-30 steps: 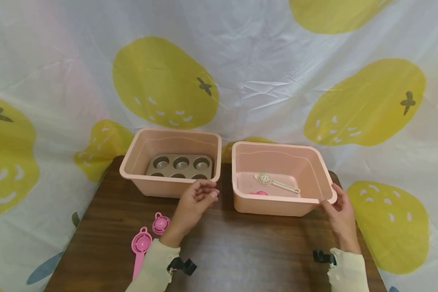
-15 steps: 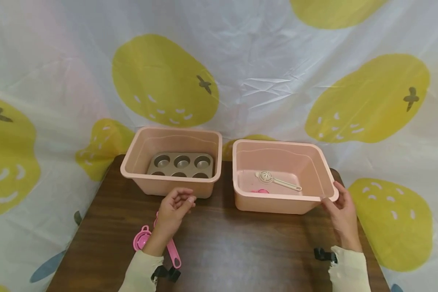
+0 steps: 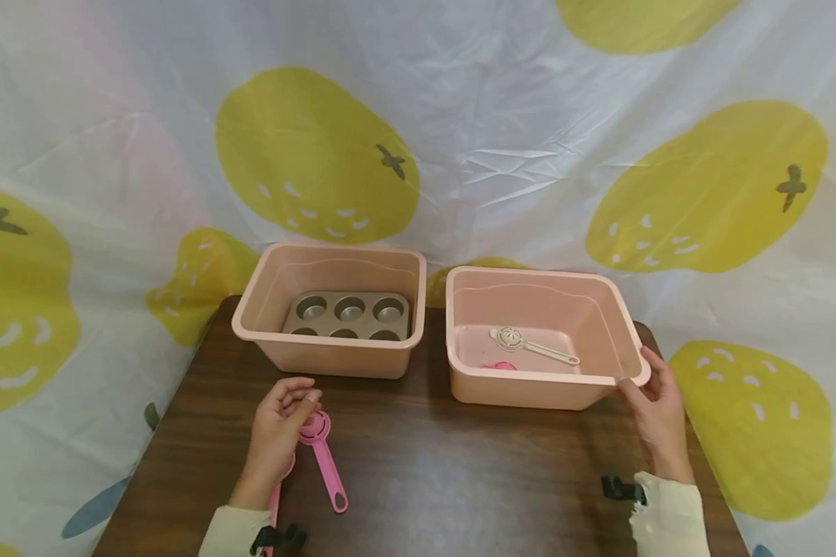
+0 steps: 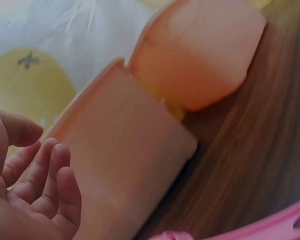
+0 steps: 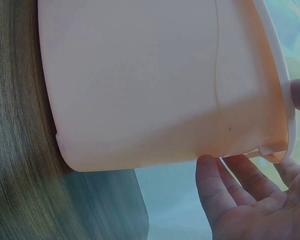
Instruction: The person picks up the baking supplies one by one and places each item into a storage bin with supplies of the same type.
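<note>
My left hand [image 3: 273, 433], fingers loosely curled and holding nothing, hovers above the table's left part. Under it lies a pink egg separator [image 3: 328, 468], its cup partly covered by the fingers. A second pink egg separator [image 3: 275, 503] is mostly hidden beneath the wrist. At the right, my right hand [image 3: 658, 422] grips the near right corner of a pink plastic bin [image 3: 522, 392], thumb on the rim and fingers against the outer wall [image 5: 215, 190]. Inside that bin are a cream egg separator [image 3: 539, 351] and a small pink piece [image 3: 505, 366], partly hidden by the front wall.
A second pink bin [image 3: 341, 360] stands at the back left, with a metal muffin tin [image 3: 349, 309] in it. A narrow gap separates the two bins. Behind them hangs a lemon-print curtain [image 3: 488, 93]. Dark wood table [image 3: 446, 480] stretches in front.
My left hand has moved left and nearer, from beside the left bin's near right corner to over the pink egg separators. The right hand has stayed on its bin's corner.
</note>
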Demonstrator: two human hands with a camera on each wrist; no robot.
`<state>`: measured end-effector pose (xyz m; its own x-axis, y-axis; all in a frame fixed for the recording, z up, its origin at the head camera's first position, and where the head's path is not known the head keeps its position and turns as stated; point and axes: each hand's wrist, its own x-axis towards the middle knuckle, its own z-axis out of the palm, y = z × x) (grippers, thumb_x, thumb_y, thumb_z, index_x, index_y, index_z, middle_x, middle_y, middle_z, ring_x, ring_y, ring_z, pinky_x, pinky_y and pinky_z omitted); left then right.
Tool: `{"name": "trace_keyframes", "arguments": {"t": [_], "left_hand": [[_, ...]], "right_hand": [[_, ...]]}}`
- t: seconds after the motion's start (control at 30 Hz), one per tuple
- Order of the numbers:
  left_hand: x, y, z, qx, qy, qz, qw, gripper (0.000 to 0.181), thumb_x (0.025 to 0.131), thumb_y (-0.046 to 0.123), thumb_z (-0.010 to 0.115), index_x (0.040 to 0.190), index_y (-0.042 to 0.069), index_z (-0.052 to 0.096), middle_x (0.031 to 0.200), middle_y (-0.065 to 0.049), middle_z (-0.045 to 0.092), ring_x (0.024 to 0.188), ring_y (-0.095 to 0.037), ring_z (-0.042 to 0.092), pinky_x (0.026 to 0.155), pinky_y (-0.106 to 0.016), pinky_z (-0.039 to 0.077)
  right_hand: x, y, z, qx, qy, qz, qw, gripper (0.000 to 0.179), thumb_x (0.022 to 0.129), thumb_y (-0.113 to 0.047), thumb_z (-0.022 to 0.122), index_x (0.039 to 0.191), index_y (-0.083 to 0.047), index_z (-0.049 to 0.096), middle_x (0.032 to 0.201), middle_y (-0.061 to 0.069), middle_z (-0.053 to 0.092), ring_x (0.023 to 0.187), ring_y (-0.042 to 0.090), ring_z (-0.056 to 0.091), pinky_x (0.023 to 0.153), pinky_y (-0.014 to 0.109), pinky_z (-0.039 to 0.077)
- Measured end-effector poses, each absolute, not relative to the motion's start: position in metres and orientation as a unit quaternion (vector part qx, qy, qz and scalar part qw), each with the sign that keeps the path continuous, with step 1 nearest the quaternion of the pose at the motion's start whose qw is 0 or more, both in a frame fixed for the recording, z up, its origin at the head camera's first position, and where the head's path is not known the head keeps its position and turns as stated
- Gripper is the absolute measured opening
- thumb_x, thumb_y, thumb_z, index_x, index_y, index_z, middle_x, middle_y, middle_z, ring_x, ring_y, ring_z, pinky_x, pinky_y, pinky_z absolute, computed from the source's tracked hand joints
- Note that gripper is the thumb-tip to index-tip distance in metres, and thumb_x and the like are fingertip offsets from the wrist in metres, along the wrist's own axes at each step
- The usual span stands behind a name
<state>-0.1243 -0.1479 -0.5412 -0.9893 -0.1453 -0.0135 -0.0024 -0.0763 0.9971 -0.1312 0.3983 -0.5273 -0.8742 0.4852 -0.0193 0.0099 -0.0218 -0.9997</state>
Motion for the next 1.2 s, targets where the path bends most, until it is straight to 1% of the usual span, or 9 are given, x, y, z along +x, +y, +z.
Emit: {"name": "trace_keyframes", "arguments": {"t": [0.13, 0.17, 0.3, 0.37, 0.53, 0.77, 0.93, 1.07, 1.2], "left_hand": [[-0.121, -0.162, -0.550, 0.073, -0.673, -0.733, 0.064, 0.019, 0.100, 0.001, 0.069, 0.118, -0.002, 0.063, 0.095, 0.005, 0.075, 0.083, -0.006, 0.072, 0.073, -0.018, 0.061], [-0.120, -0.166, -0.552, 0.080, -0.674, -0.731, 0.065, 0.018, 0.100, 0.002, 0.069, 0.117, 0.000, 0.064, 0.095, 0.005, 0.075, 0.082, -0.005, 0.073, 0.072, -0.018, 0.061], [-0.117, -0.177, -0.563, 0.109, -0.671, -0.730, 0.071, 0.017, 0.101, 0.004, 0.070, 0.117, 0.003, 0.065, 0.094, 0.006, 0.075, 0.080, -0.006, 0.072, 0.066, -0.021, 0.060], [-0.115, -0.183, -0.567, 0.124, -0.670, -0.728, 0.075, 0.020, 0.101, 0.006, 0.071, 0.118, 0.000, 0.064, 0.094, 0.006, 0.075, 0.079, -0.007, 0.072, 0.064, -0.022, 0.060], [-0.110, -0.196, -0.573, 0.151, -0.651, -0.738, 0.093, 0.032, 0.100, 0.005, 0.072, 0.124, -0.011, 0.059, 0.094, 0.005, 0.075, 0.080, -0.009, 0.072, 0.065, -0.024, 0.062], [-0.102, -0.210, -0.582, 0.189, -0.658, -0.720, 0.113, 0.028, 0.099, 0.002, 0.072, 0.122, -0.010, 0.061, 0.093, 0.010, 0.076, 0.079, -0.002, 0.070, 0.063, -0.019, 0.058], [-0.095, -0.219, -0.590, 0.210, -0.677, -0.698, 0.107, 0.028, 0.099, 0.002, 0.071, 0.123, -0.009, 0.062, 0.092, 0.011, 0.075, 0.078, 0.000, 0.069, 0.063, -0.019, 0.057], [-0.091, -0.224, -0.597, 0.213, -0.701, -0.676, 0.079, 0.031, 0.099, 0.004, 0.072, 0.126, -0.006, 0.062, 0.093, 0.014, 0.074, 0.080, 0.001, 0.069, 0.066, -0.018, 0.058], [-0.087, -0.227, -0.605, 0.211, -0.728, -0.650, 0.053, 0.036, 0.098, 0.005, 0.074, 0.131, -0.002, 0.062, 0.097, 0.016, 0.073, 0.084, 0.004, 0.068, 0.072, -0.014, 0.057]], "right_hand": [[-0.132, 0.399, -0.528, -0.181, -0.680, 0.688, 0.177, 0.070, 0.097, 0.003, 0.071, 0.160, -0.008, 0.043, 0.126, -0.007, 0.061, 0.107, 0.003, 0.064, 0.081, 0.009, 0.057], [-0.132, 0.399, -0.528, -0.182, -0.680, 0.688, 0.178, 0.070, 0.097, 0.003, 0.071, 0.159, -0.008, 0.043, 0.126, -0.007, 0.061, 0.106, 0.003, 0.064, 0.080, 0.009, 0.057], [-0.132, 0.398, -0.527, -0.183, -0.676, 0.691, 0.178, 0.069, 0.097, 0.004, 0.071, 0.159, -0.009, 0.044, 0.128, -0.006, 0.061, 0.107, 0.004, 0.064, 0.081, 0.009, 0.056], [-0.132, 0.398, -0.527, -0.182, -0.678, 0.689, 0.179, 0.069, 0.096, 0.004, 0.071, 0.159, -0.008, 0.044, 0.128, -0.006, 0.061, 0.107, 0.004, 0.063, 0.081, 0.009, 0.056], [-0.130, 0.397, -0.527, -0.181, -0.683, 0.683, 0.184, 0.068, 0.096, 0.003, 0.072, 0.157, -0.008, 0.046, 0.127, -0.007, 0.062, 0.108, 0.006, 0.063, 0.081, 0.009, 0.056], [-0.130, 0.395, -0.525, -0.181, -0.678, 0.688, 0.182, 0.068, 0.097, 0.002, 0.072, 0.158, -0.010, 0.046, 0.131, -0.005, 0.060, 0.112, 0.008, 0.062, 0.083, 0.009, 0.056], [-0.130, 0.395, -0.525, -0.185, -0.679, 0.685, 0.186, 0.067, 0.096, 0.002, 0.073, 0.157, -0.010, 0.047, 0.131, -0.005, 0.061, 0.112, 0.008, 0.062, 0.083, 0.009, 0.056], [-0.130, 0.395, -0.526, -0.182, -0.680, 0.684, 0.191, 0.067, 0.096, 0.002, 0.073, 0.157, -0.009, 0.047, 0.129, -0.007, 0.062, 0.111, 0.007, 0.062, 0.083, 0.008, 0.056], [-0.131, 0.397, -0.529, -0.175, -0.685, 0.681, 0.193, 0.067, 0.096, 0.002, 0.073, 0.157, -0.008, 0.046, 0.127, -0.009, 0.063, 0.109, 0.005, 0.063, 0.083, 0.008, 0.056]]}}
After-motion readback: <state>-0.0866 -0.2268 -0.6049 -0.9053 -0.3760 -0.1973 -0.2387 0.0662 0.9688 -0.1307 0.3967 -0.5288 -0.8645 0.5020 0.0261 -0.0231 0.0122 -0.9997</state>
